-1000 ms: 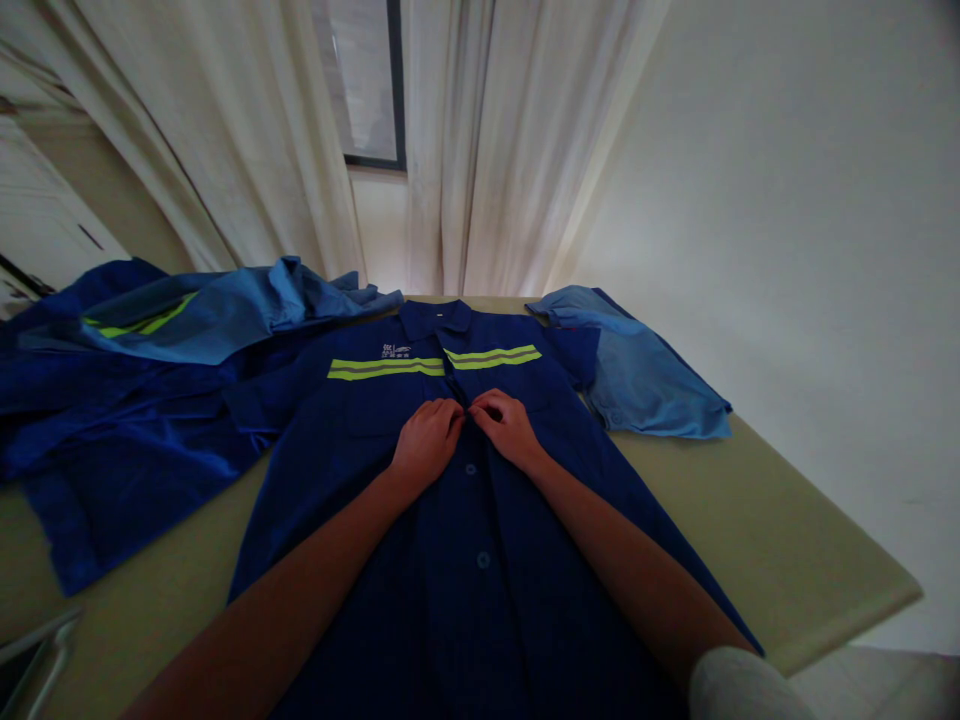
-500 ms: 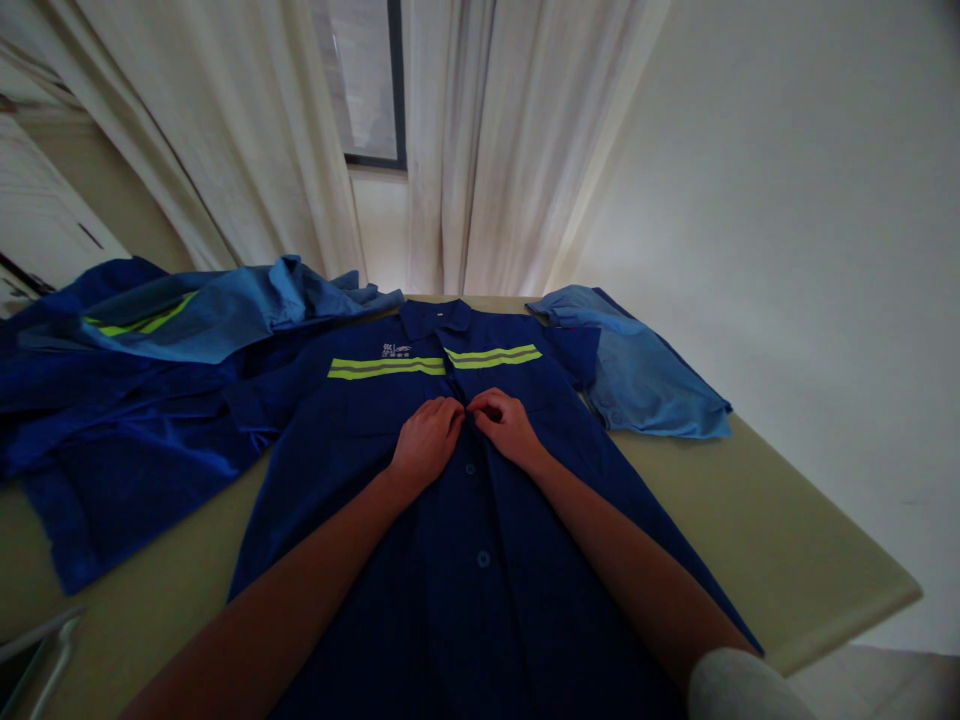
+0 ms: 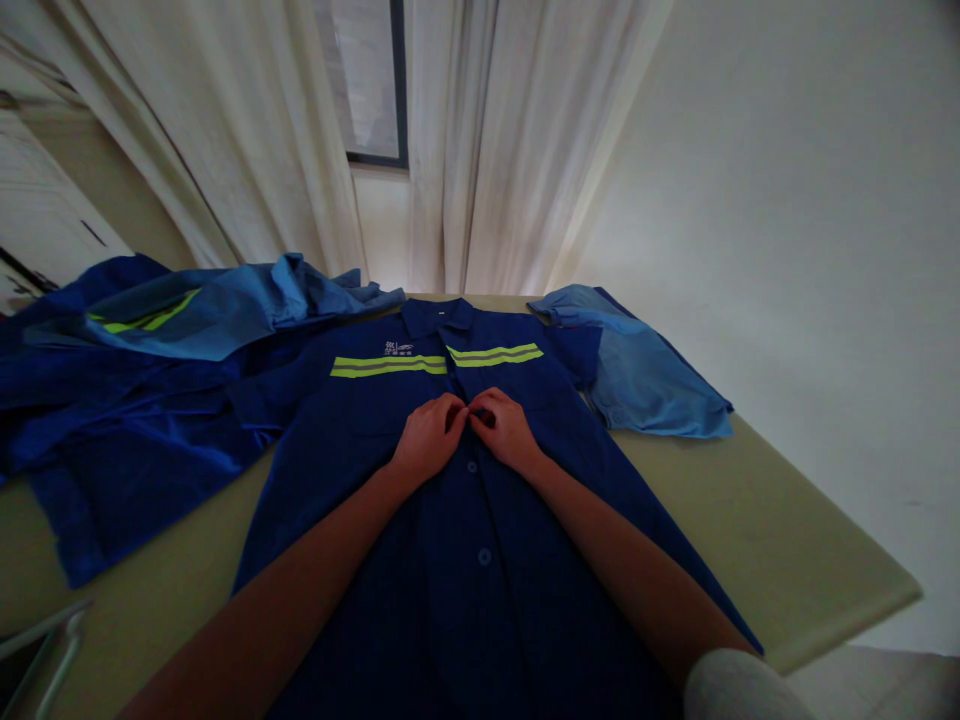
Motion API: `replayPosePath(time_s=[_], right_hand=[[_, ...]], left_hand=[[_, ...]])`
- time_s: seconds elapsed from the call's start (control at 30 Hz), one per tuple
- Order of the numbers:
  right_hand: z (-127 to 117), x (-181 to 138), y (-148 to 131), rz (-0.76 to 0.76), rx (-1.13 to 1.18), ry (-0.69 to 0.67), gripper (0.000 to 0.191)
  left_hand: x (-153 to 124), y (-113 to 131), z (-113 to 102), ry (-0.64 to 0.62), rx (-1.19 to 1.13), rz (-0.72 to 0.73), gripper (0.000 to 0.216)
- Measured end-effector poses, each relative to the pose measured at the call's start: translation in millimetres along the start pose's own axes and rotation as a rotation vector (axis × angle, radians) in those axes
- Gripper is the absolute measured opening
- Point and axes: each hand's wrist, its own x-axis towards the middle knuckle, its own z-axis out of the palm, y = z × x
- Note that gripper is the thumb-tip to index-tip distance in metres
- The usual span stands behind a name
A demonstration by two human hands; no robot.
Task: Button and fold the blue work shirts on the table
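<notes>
A dark blue short-sleeved work shirt [image 3: 360,420] lies flat, front up, its collar at the far end. Yellow-green reflective bands cross its chest, with a pale logo above the left one. My left hand [image 3: 430,432] pinches the front placket just below the bands. Right beside it, my right hand [image 3: 504,425] is closed in a pinch on the same placket, fingertips nearly meeting the left ones. Whatever button lies between the fingertips is hidden. Two buttons show lower down, one of them a round blue button [image 3: 484,557].
Under the shirt is a yellowish-beige table [image 3: 780,540]. Heaped blue garments [image 3: 150,450] lie at left, a light blue garment [image 3: 652,380] at right. A pale-framed object [image 3: 56,660] sits at the lower left. Curtains [image 3: 525,150] and a wall stand behind.
My fingertips have drawn slightly closer together at the placket. The shirt and the other garments stay in place; the view has shifted very slightly.
</notes>
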Motion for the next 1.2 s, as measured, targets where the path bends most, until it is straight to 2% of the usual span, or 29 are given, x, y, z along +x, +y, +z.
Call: replayPosePath(time_s=[0.23, 0.43, 0.6, 0.73, 0.87, 1.2], right_hand=[[0, 2, 2, 0.007, 0.004, -0.001, 0.008], [-1, 2, -1, 0.003, -0.034, -0.019, 0.011], [-1, 3, 0, -0.014, -0.030, -0.013, 0.013], [-4, 3, 0, -0.025, -0.060, -0.084, 0.015], [-5, 2, -3, -0.060, -0.127, -0.134, 0.021], [1, -2, -2, -0.013, -0.162, -0.067, 0.018]], left_hand=[[5, 0, -9, -0.067, -0.089, -0.052, 0.014], [6, -8, -10, -0.083, 0.142, 0.022, 0.002], [0, -3, -10, -0.126, 0.265, 0.139, 0.009], [-3, 1, -10, -0.114, 0.406, 0.132, 0.014], [-2, -1, -8, -0.129, 0.375, 0.154, 0.015], [-1, 3, -8, -0.104, 0.257, 0.133, 0.012]])
